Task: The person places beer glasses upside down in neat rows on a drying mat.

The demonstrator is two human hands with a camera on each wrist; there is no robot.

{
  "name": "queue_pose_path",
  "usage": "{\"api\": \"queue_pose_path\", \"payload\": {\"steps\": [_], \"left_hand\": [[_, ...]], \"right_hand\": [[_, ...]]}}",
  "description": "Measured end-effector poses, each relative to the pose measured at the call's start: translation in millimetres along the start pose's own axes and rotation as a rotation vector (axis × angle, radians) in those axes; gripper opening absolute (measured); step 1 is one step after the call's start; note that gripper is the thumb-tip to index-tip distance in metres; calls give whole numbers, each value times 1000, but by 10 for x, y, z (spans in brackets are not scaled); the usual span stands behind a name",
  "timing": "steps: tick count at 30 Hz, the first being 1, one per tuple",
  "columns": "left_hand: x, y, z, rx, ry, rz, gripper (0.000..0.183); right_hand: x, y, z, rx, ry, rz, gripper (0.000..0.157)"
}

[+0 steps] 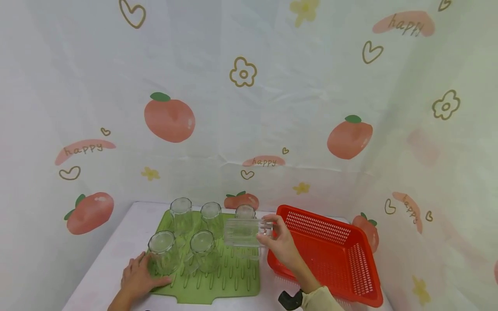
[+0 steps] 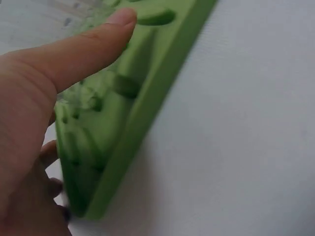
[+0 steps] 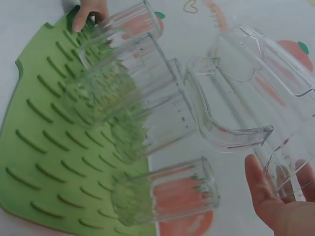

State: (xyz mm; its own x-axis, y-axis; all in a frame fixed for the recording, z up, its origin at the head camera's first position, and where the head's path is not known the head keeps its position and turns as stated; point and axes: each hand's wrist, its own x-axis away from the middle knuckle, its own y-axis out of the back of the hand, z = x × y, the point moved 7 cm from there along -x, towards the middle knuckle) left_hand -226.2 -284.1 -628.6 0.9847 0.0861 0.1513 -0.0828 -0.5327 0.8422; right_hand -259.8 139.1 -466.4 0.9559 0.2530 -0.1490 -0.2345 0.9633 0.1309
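A clear glass mug (image 1: 243,233) lies sideways in the air over the right part of the green drying mat (image 1: 202,294). My right hand (image 1: 283,244) grips it by the end at the right, thumb on the near side; its handle shows in the right wrist view. At the mat's near left corner, my left hand (image 1: 138,276) holds the edge. The thumb (image 2: 93,51) lies across the ribbed top, and the other fingers bend against the mat's side, partly hidden. Beside it, a glass mug (image 1: 163,250) stands on the mat.
Several more clear mugs (image 1: 204,250) stand on the mat in two rows. A red plastic basket (image 1: 319,226) with perforated walls is to the right of the mat. Behind the white table hangs a fruit-printed cloth (image 1: 272,116).
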Motion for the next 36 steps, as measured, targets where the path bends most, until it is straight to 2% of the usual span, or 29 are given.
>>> {"api": "queue_pose_path", "payload": {"steps": [5, 11, 14, 17, 26, 32, 36], "left_hand": [[2, 102, -28, 59, -27, 22, 123], [75, 301, -189, 150, -82, -78, 119], [115, 414, -279, 202, -95, -86, 121], [152, 539, -387, 218, -137, -101, 121], [312, 897, -785, 271, -306, -215, 128], [375, 1017, -1100, 337, -369, -212, 124], [388, 1015, -1293, 354, -367, -173, 116]], "right_hand": [[-19, -53, -96, -11, 6, -5, 53], [-51, -144, -173, -45, 7, 14, 57], [-70, -178, -208, -54, -16, 20, 59], [-78, -198, -229, -48, -32, 16, 59], [-73, -250, -235, -12, -36, 11, 52], [-80, -276, -244, -39, -39, 12, 53], [-87, -282, -265, -47, -37, 8, 55]]}}
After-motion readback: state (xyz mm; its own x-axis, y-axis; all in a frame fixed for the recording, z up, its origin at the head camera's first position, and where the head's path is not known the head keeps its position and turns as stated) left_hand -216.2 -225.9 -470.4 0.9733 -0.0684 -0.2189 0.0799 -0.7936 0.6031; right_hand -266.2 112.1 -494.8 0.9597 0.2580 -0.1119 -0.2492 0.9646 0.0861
